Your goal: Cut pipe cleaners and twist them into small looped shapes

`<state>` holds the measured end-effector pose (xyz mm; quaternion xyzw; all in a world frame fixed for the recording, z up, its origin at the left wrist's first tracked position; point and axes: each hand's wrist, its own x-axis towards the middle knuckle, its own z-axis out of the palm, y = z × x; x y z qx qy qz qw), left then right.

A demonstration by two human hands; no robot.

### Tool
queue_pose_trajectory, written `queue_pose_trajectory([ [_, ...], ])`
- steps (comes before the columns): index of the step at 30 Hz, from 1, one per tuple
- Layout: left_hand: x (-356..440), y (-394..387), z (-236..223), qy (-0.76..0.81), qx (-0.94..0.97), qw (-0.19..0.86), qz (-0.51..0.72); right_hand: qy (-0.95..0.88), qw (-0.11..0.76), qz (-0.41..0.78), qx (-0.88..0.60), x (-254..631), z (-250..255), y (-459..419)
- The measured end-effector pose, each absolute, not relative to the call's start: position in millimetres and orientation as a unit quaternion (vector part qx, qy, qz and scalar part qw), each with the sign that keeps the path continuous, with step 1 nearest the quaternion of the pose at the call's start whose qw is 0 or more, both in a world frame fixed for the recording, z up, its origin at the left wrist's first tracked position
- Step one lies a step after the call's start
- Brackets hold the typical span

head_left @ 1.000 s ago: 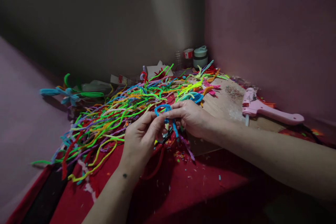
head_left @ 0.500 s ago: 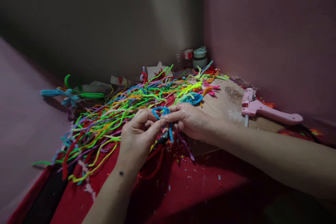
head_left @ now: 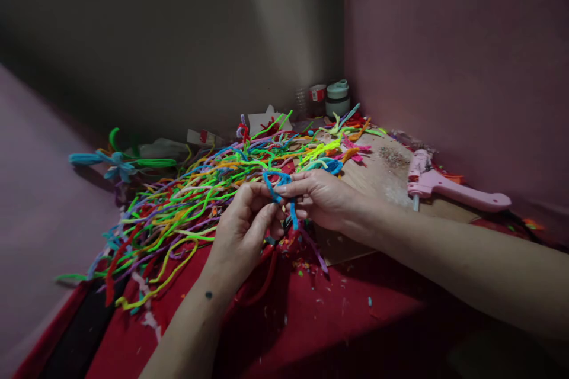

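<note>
A blue pipe cleaner [head_left: 294, 216], bent into a loop at the top with one end hanging down, is between my two hands. My left hand [head_left: 244, 222] is closed, its fingertips pinching the loop's left side. From the other side, my right hand [head_left: 322, 195] grips the same pipe cleaner between thumb and forefinger. Behind and left of the hands spreads a heap of loose pipe cleaners [head_left: 195, 195] in many colours. A purple pipe cleaner [head_left: 315, 251] lies just below my right hand. My fingers hide part of the blue bends.
A pink glue gun [head_left: 460, 186] lies at the right on a board [head_left: 355, 177]. A blue pipe-cleaner flower [head_left: 119, 167] rests at the far left. A pale green lidded container [head_left: 338, 98] stands at the back. Small coloured scraps dot the red cloth [head_left: 329, 308].
The blue loop has opened wider and tilted up a little between my fingers. My left hand has shifted slightly to the right, and its fingers have curled differently.
</note>
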<state>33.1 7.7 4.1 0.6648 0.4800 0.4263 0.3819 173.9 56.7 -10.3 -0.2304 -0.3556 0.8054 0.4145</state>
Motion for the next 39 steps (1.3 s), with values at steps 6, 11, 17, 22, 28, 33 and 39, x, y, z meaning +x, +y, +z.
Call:
queue_pose_trajectory([
  [6,34,7,5,0.507,0.633,0.392,0.434,-0.329,0.410,0.816,-0.241,171,-15,60],
  [11,33,7,10,0.512,0.577,0.476,0.423,-0.345,0.410,0.811,-0.235,171,-13,58],
  [17,31,9,12,0.543,0.578,0.459,0.400,-0.343,0.409,0.813,-0.232,170,-14,58],
  [22,30,8,14,0.547,0.563,0.483,0.388,-0.333,0.419,0.814,-0.226,169,-16,58],
  [28,28,11,7,0.584,0.627,0.384,0.343,-0.338,0.398,0.820,-0.235,170,-14,56],
  [33,23,14,1,0.589,0.717,0.225,0.298,-0.359,0.403,0.812,-0.222,173,-12,57],
  [39,11,15,16,0.593,0.714,0.287,0.237,-0.359,0.417,0.808,-0.210,173,-14,60],
])
